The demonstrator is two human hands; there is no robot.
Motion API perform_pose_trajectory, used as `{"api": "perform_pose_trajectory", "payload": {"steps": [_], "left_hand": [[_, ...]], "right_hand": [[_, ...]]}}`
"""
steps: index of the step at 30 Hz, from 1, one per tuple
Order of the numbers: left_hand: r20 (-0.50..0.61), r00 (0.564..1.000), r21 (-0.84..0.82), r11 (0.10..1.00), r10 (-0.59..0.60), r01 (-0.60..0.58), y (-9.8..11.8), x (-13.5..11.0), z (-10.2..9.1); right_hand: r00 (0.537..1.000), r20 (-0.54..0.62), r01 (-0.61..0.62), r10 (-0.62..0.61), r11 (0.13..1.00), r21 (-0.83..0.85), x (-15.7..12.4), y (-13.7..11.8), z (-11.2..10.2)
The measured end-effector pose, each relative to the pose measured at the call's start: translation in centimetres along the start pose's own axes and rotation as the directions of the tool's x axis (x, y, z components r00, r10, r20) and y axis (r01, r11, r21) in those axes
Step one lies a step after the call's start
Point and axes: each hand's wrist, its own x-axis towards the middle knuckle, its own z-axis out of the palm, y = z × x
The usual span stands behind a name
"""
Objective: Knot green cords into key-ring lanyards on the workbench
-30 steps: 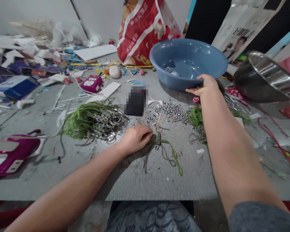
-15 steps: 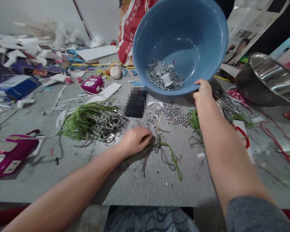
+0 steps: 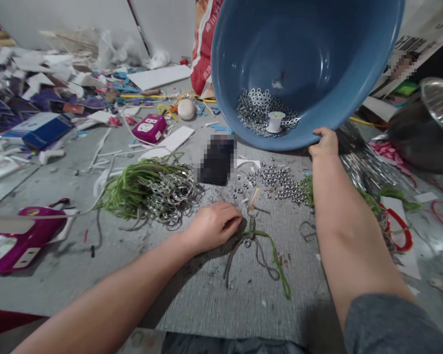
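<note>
A large blue basin [image 3: 302, 142] hangs tilted toward me above the far side of the table, its rim pinched by my right hand [image 3: 325, 143]. Inside lie many metal nuts [image 3: 256, 105] and a small white spool [image 3: 275, 123]. My left hand [image 3: 216, 223] rests on the tabletop, fingers loosely curled, with nothing visible in them. Right beside its fingertips lies a knotted green and grey cord [image 3: 269, 241] with a metal ring and a nut. More loose nuts [image 3: 276, 179] are scattered under the basin's near edge.
Left of centre lies a bundle of green cords [image 3: 127, 189] with metal rings. A dark phone [image 3: 217, 169] sits behind my left hand. Purple power strips [image 3: 149, 129] and scraps [image 3: 33, 81] cover the left; a steel bowl [image 3: 409, 132] stands at right.
The basin has tipped further toward me, and its nuts and spool have shifted, the spool now standing upright. My view has turned slightly left. My left hand stays by the cord.
</note>
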Motion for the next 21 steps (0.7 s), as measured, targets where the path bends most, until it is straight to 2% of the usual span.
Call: {"api": "perform_pose_trajectory", "payload": {"steps": [5,12,21], "left_hand": [[-0.012,1.0,-0.005,1.0,0.009,-0.009,0.0,0.0,0.0],[-0.001,1.0,-0.022,1.0,-0.015,0.015,0.0,0.0,-0.1],[-0.006,1.0,-0.016,1.0,-0.003,0.003,0.0,0.1,0.0]], "right_hand": [[0.999,-0.018,-0.036,0.037,0.999,0.036,-0.4,-0.6,0.1],[0.998,-0.049,-0.027,0.029,0.999,0.028,-0.8,-0.8,0.4],[0.996,0.087,-0.046,0.028,0.974,0.221,-3.1,-1.7,0.7]]}}
